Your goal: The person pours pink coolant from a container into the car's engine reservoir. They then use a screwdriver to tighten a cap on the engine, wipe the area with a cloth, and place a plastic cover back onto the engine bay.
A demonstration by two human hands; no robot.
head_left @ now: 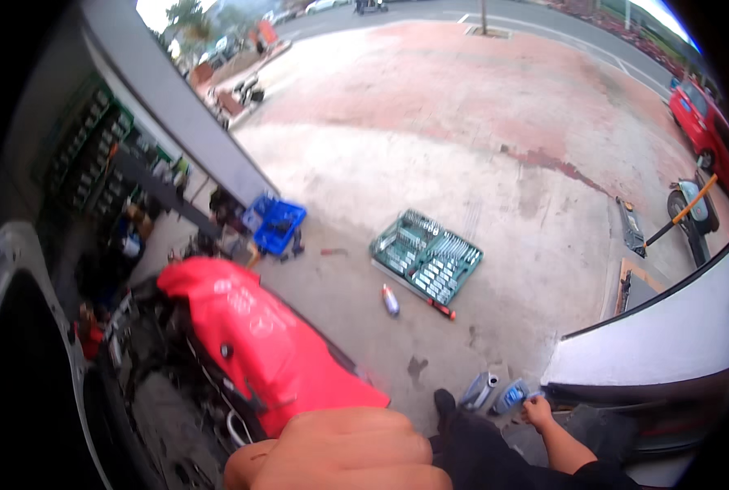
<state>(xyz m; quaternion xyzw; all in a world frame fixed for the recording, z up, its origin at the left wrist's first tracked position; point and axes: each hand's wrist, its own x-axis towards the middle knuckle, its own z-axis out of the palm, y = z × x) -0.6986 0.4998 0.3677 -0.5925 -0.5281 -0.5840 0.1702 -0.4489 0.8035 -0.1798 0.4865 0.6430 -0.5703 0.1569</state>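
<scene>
Currently, the right hand point(536, 411) is at a grey plastic bottle with blue label point(509, 396), which is on the grey concrete floor point(528, 327) near a silver-grey container point(479, 390). Its fingers are bent; I cannot tell if they grip. The left hand point(340, 449) has folded fingers, their contents hidden.

Daylight brightens the stained concrete floor point(536, 322), a grey pillar point(175, 98) and a road point(430, 11).

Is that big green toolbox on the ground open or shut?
Open. The green toolbox lies spread out, with rows of shiny tools showing in both halves.
</scene>
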